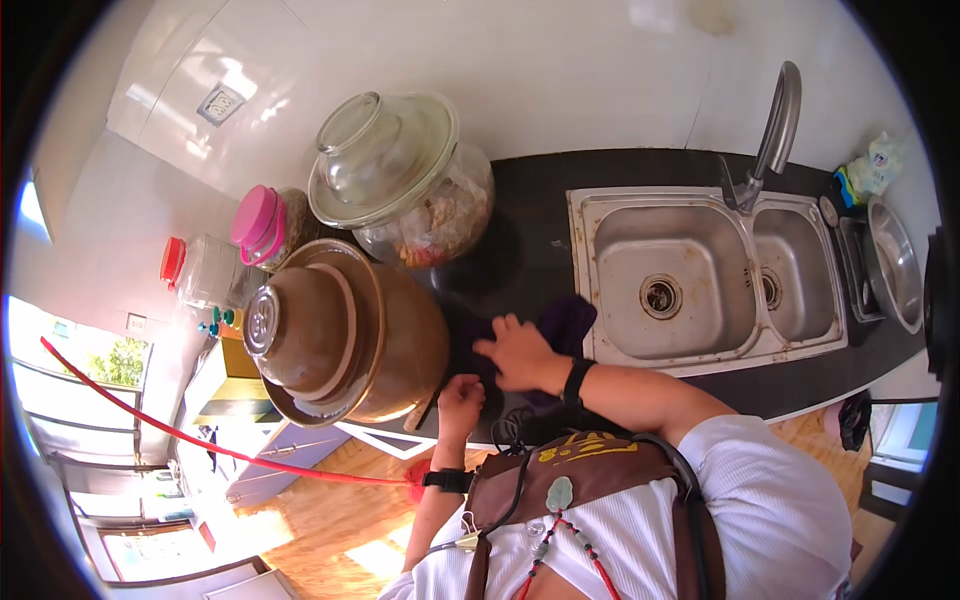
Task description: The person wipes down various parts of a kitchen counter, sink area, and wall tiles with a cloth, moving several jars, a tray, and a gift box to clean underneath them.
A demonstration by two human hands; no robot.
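Observation:
My right hand (pixel 525 356) rests with spread fingers over a dark purple cloth (pixel 574 322) on the black countertop (pixel 517 217), just left of the sink. Beside it, my left hand (pixel 459 405) is held with curled fingers close to the counter's front edge. Whether anything is pinched in it is hidden. A large brown glazed crock (pixel 412 352), topped by a bowl-shaped brown lid (pixel 315 322), stands immediately left of my left hand. Between the crock and that hand, a tan handle-like piece (pixel 415 416) shows at the edge.
Behind the crock stands a glass pickle jar (pixel 450 202) with a domed glass lid. Pink-lidded (pixel 259 217) and red-lidded jars (pixel 217 262) line the left. A double steel sink (pixel 675 270) with a faucet (pixel 776 135) is at right, past it a metal basin (pixel 896 262). A long red rod (pixel 225 450) slants at lower left.

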